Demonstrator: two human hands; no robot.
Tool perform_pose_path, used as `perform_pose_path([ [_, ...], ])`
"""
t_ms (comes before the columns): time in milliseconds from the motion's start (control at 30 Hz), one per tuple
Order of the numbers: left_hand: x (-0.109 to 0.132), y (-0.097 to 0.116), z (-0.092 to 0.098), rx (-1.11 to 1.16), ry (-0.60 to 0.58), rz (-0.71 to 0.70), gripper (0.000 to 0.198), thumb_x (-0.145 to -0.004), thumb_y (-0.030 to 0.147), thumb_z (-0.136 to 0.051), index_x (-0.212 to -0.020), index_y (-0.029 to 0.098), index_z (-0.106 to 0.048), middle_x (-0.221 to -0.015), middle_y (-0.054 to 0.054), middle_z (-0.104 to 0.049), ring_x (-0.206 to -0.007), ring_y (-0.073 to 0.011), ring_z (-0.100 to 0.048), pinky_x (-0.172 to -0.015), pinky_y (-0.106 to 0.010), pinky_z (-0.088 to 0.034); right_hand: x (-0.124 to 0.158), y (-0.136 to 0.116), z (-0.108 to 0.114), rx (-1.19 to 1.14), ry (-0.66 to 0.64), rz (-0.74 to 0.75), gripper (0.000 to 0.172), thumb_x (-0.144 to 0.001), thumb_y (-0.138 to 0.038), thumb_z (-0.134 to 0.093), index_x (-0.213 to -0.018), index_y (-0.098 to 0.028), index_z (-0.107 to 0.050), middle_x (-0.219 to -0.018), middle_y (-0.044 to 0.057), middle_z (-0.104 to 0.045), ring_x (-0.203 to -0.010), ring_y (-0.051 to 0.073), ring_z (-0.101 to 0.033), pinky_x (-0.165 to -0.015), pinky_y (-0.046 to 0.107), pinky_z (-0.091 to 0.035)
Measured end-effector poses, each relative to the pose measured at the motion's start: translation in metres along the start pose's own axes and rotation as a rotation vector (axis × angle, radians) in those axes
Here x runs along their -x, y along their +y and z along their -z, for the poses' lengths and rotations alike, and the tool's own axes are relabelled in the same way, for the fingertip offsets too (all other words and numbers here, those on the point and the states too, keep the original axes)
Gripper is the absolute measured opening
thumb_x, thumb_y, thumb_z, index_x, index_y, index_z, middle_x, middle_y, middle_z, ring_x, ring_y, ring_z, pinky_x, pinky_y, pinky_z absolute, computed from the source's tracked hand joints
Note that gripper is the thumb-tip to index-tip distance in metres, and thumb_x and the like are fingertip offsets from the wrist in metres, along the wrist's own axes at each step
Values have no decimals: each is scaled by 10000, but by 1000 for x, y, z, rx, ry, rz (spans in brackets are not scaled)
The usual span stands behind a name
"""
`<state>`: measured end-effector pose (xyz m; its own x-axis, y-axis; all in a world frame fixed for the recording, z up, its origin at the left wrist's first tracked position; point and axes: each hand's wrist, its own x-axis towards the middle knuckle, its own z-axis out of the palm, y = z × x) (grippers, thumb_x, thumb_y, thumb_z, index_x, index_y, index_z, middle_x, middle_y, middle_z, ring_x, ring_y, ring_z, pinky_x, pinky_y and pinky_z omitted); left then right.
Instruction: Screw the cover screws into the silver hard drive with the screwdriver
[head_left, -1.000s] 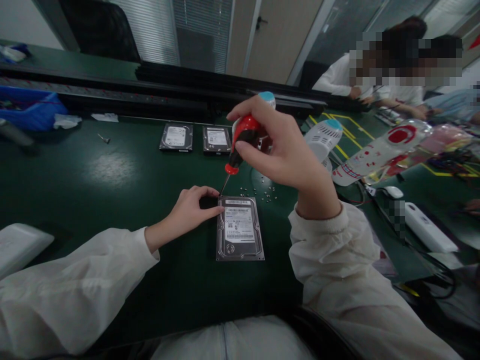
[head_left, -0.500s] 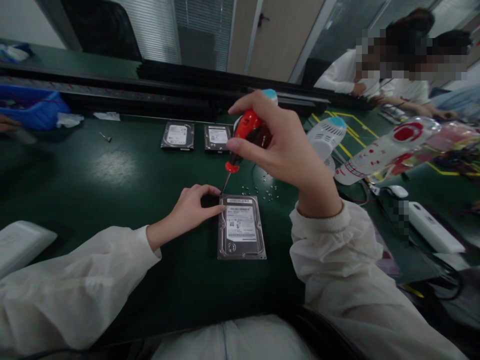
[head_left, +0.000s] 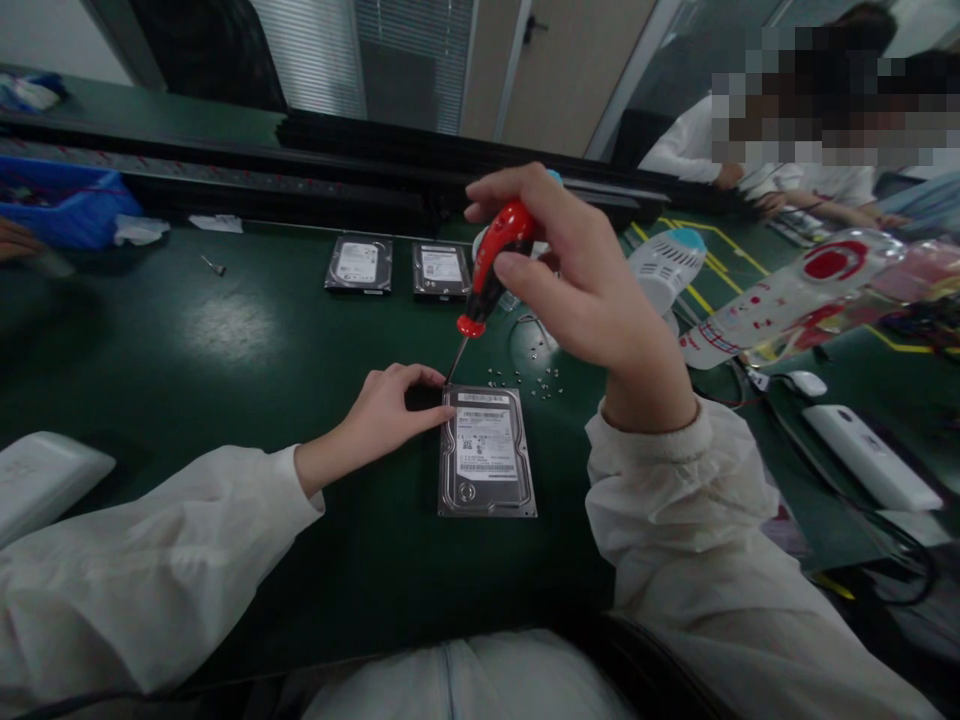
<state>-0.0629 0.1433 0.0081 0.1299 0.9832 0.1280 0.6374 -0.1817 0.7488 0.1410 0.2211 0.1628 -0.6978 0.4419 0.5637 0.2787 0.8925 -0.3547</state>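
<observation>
A hard drive [head_left: 487, 455] with a white label lies flat on the green work surface in front of me. My left hand [head_left: 394, 405] grips its upper left edge, thumb on the label side and forefinger by the corner. In my right hand [head_left: 574, 275] is a red and black screwdriver [head_left: 487, 270], held by its handle. It leans to the right, and its tip meets the drive's upper left corner beside my left fingertip. Whether a screw sits under the tip cannot be seen. Several small loose screws [head_left: 536, 383] are scattered just beyond the drive.
Two more hard drives, one left [head_left: 358, 264] and one right [head_left: 439, 268], lie farther back. A small white fan [head_left: 664, 270], a bottle [head_left: 787, 295] and a power strip [head_left: 874, 455] stand or lie at right. At left are a blue bin [head_left: 82, 205] and another person's hand [head_left: 15, 240].
The screwdriver's handle has tipped a little more, and my right hand has shifted slightly right with its fingers turned around the handle. My left hand keeps its place on the drive.
</observation>
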Motion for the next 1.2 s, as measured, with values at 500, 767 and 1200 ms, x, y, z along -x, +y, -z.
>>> perform_pose_path([
  [500,0,-3,-3,18,19,3,412,-825,528,-766,-1114,236,-735,-1115,-65,-755,-1062,-310,-677,-1006,-529,-481,2,-3,2,42,-50,19,386,-927,-175,-494,-1311,-155,-527,-1258,74,-663,-1018,174,-647,-953,333,-517],
  [767,1,-3,-2,8,17,17,438,-828,541,-762,-1134,229,-728,-1133,-76,-741,-1075,-309,-670,-1001,-522,-487,4,-1,3,91,-37,-23,296,-1018,-286,-453,-1300,-231,-522,-1285,58,-662,-1126,194,-644,-999,337,-504],
  [1200,0,-1,-1,-10,0,37,422,-828,546,-744,-1115,237,-725,-1130,-71,-742,-1055,-310,-669,-977,-516,-494,11,-14,7,25,-51,2,310,-1033,-241,-446,-1324,-245,-554,-1408,50,-624,-1274,198,-624,-915,280,-507],
])
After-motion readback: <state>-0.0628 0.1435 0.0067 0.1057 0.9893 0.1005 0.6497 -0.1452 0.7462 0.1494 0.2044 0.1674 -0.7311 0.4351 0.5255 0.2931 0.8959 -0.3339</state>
